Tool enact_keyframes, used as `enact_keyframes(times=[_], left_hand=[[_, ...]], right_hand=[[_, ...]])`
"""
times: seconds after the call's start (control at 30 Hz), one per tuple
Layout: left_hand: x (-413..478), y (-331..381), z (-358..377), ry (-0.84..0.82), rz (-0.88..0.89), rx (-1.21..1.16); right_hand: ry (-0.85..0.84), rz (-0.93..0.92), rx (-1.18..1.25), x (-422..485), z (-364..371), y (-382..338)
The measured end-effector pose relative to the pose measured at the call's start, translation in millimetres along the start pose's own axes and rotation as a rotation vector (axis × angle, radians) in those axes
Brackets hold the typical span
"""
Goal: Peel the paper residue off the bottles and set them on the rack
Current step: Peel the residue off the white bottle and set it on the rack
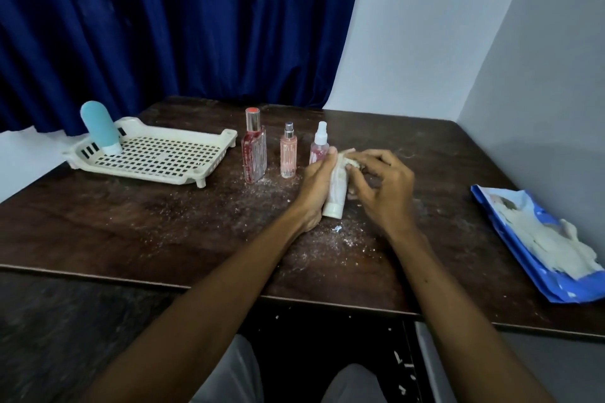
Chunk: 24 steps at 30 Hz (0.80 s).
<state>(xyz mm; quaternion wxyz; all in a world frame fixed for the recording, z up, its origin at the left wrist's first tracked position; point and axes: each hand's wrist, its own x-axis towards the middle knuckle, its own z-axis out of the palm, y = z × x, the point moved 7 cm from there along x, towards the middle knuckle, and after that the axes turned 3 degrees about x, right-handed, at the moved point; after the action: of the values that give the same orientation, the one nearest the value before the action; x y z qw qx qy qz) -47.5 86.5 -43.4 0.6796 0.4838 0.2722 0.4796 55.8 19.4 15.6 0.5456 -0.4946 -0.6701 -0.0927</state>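
Note:
My left hand [316, 188] grips a white tube bottle [335, 195] that is coated in pale paper residue, cap end toward me. My right hand [381, 181] pinches at the paper near the tube's far end. Three bottles stand upright in a row just beyond: a red perfume bottle [253, 154], a slim pink spray bottle [288, 155] and a pink spray bottle with a white nozzle [319, 144], partly behind my left fingers. A cream slotted rack [170, 154] sits at the table's left, with a teal bottle [100, 127] standing in its far left corner.
Small white paper crumbs are scattered over the dark wooden table [131, 222] around my hands. A blue pouch [537, 242] with a heap of torn pale paper on it lies at the right edge. A blue curtain hangs behind the table.

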Motion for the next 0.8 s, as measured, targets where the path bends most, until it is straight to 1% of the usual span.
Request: enact_keyframes(times=[0.2,0.37,0.57,0.7,0.8], left_hand=[[-1.6,-1.9,-2.4,0.001,0.023,0.009],[-3.5,-0.6,-0.7,0.015,0.033,0.025],[-0.2,-1.4,-2.9,0.012,0.053,0.021],[1.6,-4.6,-3.8,0.005,0.060,0.047],[0.3,-3.8,-5.0,0.021,0.060,0.026]], right_hand=[[0.032,-0.031,0.046,-5.7,-1.5,-10.2],[0.053,0.034,0.036,-4.8,-1.6,-5.0],[0.030,-0.009,0.053,-6.9,-0.4,-9.2],[0.067,0.047,0.046,-4.4,-1.7,2.3],[0.059,0.018,0.056,-3.8,2.0,-5.0]])
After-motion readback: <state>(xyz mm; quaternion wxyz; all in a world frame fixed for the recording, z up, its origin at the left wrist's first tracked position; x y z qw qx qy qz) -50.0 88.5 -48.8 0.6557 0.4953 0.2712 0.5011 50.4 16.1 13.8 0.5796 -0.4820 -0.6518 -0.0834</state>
